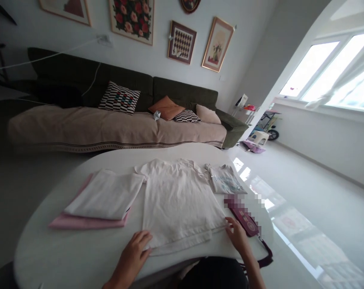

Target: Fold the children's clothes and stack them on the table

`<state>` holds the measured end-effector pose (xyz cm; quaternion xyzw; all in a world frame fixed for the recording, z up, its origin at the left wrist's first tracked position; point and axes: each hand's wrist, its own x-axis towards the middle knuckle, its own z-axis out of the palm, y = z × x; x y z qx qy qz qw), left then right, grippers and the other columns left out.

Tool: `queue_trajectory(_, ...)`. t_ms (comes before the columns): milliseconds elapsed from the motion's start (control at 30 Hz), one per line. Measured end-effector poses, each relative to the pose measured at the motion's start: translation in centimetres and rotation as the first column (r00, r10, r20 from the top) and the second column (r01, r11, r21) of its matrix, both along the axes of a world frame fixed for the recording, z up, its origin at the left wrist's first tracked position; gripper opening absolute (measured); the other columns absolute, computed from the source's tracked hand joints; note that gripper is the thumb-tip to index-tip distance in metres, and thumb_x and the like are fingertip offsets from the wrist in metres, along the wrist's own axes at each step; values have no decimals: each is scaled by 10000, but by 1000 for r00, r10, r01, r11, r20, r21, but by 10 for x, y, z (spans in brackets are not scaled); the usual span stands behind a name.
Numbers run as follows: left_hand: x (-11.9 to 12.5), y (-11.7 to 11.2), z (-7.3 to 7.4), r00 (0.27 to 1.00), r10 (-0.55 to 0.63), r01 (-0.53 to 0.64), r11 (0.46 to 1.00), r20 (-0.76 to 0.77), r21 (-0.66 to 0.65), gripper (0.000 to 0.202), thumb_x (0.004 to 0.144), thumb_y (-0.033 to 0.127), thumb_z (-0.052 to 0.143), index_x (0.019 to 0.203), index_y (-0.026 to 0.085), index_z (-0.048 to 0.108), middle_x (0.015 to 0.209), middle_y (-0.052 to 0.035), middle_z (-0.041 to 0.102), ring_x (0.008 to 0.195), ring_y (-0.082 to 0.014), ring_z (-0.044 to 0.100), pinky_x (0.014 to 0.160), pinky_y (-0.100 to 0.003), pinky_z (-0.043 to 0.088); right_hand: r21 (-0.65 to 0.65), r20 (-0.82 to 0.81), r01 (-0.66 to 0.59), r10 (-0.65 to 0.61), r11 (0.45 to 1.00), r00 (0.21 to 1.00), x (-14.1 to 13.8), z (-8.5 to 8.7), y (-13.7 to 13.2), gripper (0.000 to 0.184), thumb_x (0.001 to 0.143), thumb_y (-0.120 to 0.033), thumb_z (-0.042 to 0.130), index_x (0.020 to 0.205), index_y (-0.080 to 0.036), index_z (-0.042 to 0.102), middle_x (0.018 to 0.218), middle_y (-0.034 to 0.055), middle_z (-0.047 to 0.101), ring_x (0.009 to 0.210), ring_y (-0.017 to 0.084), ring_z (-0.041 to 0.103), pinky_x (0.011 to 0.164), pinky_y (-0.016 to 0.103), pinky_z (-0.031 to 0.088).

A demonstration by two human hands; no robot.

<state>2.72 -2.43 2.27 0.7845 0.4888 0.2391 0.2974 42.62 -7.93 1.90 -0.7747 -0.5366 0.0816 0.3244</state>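
Fingers [144, 237] of the left hand [133, 253] and right hand [237, 235] pinch the bottom hem corners of a white T-shirt [177, 196]. It lies flat and smooth, sleeves spread, at the middle of the white surface [64, 251].

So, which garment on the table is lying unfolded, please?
The white T-shirt in the middle, spread flat; the stack left of it and the printed top right of it are folded.

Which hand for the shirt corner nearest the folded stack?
Left hand, probably: it lies on that hem corner of the shirt, by the stack; right hand is at the opposite corner.
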Motion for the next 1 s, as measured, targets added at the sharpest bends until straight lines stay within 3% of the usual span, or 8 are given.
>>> queue_trajectory(100, -12, -2, -1, 998, -33, 34, 999, -53, 11, 242, 777, 235, 450, 906, 296, 646, 981, -18, 644, 970, -183, 584, 857, -305, 471, 15, -45, 87, -86, 996, 995, 4, -5, 3, 357, 639, -348, 452, 924, -205, 613, 719, 47, 572, 623, 225, 586, 634, 394, 478)
queue_trajectory(200, -16, 2, 2, 996, -28, 30, 999, -81, 19, 238, 800, 252, 396, 820, 273, 633, 903, -19, 646, 894, -178, 607, 784, -290, 481, 35, -124, 126, -121, 991, 985, 3, -4, 9, 257, 644, -396, 487, 796, -238, 622, 660, 23, 541, 601, 219, 570, 626, 389, 463)
queue_trajectory(367, -18, 13, 6, 975, 223, -223, 974, 17, 36, 188, 804, 338, 365, 790, 270, 539, 800, -4, 630, 731, -184, 634, 671, -292, 490, 79, -356, 167, -129, 983, 926, -3, 6, 18, 282, 653, -497, 510, 721, -226, 555, 644, 24, 586, 576, 215, 595, 578, 373, 479)
queue_trajectory(467, -17, 24, 20, 928, 314, -297, 948, 201, -113, 182, 779, 418, 397, 785, 268, 499, 757, 11, 616, 653, -184, 637, 606, -290, 516, 103, -530, 142, -67, 984, 846, -5, 21, 25, 371, 663, -548, 524, 795, -202, 548, 598, 6, 595, 536, 184, 600, 546, 337, 501)
queue_trajectory(567, -14, 38, 41, 825, 394, -307, 915, 406, -263, 242, 707, 468, 488, 781, 239, 512, 766, 2, 601, 690, -190, 634, 593, -289, 538, 133, -644, 115, -2, 984, 765, -5, 44, 31, 436, 644, -557, 579, 864, -181, 588, 586, -13, 584, 510, 144, 570, 548, 303, 507)
queue_trajectory(733, -12, 59, 67, 685, 457, -246, 878, 568, -410, 313, 618, 429, 618, 805, 186, 558, 755, 8, 617, 740, -175, 628, 671, -284, 534, 162, -705, 28, 96, 986, 703, -6, 89, 31, 415, 593, -466, 678, 893, -184, 629, 725, 14, 634, 649, 153, 599, 662, 293, 509)
queue_trajectory(833, -16, 69, 77, 714, 424, -271, 901, 557, -339, 282, 607, 383, 626, 793, 178, 573, 705, 9, 629, 743, -177, 628, 713, -284, 509, 175, -649, 8, 109, 985, 753, -10, 112, 33, 381, 570, -402, 686, 880, -187, 627, 657, 0, 617, 627, 160, 586, 596, 276, 486)
queue_trajectory(1000, -19, 87, 106, 763, 439, -477, 878, 475, -47, 167, 630, 327, 568, 742, 202, 571, 785, -5, 632, 727, -178, 617, 666, -272, 496, 227, -521, 98, 35, 969, 853, -11, 146, 55, 236, 575, -349, 630, 727, -169, 615, 530, -27, 541, 480, 112, 479, 458, 237, 391)
